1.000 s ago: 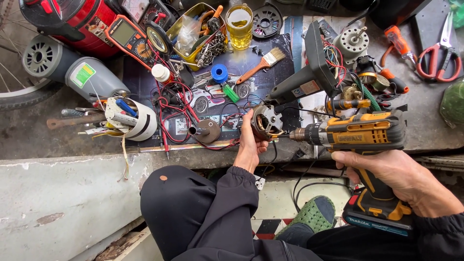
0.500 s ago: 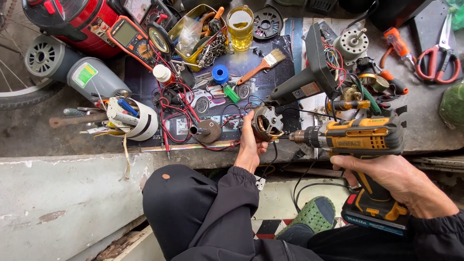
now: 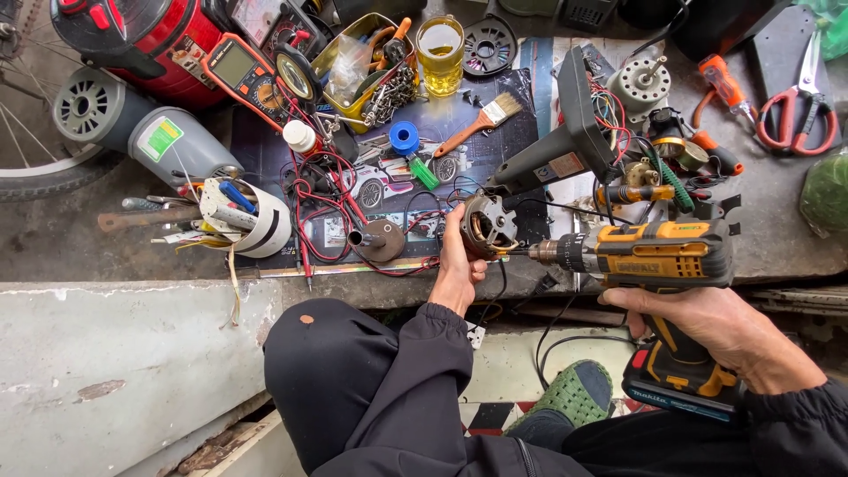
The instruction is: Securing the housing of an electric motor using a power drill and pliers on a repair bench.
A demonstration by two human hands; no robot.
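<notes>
While the left hand (image 3: 459, 265) clasped the small, heavy-looking, rigid metal motor housing (image 3: 484, 225) at the workbench's (image 3: 106, 243) front edge, the right hand (image 3: 715, 322) gripped the yellow-and-black cordless drill (image 3: 658, 256) by its handle.

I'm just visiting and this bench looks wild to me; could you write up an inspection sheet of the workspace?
Surface: grey concrete bench, dark printed mat.
Job's things: left hand steadies small motor part; right hand grips yellow cordless drill, bit at the part.
Clutter: multimeter, brush, jar of yellow liquid, red scissors.
Fingers: both wrapped around their things.
Cables: red leads, black cord.
Surroundings: bicycle wheel.
</notes>
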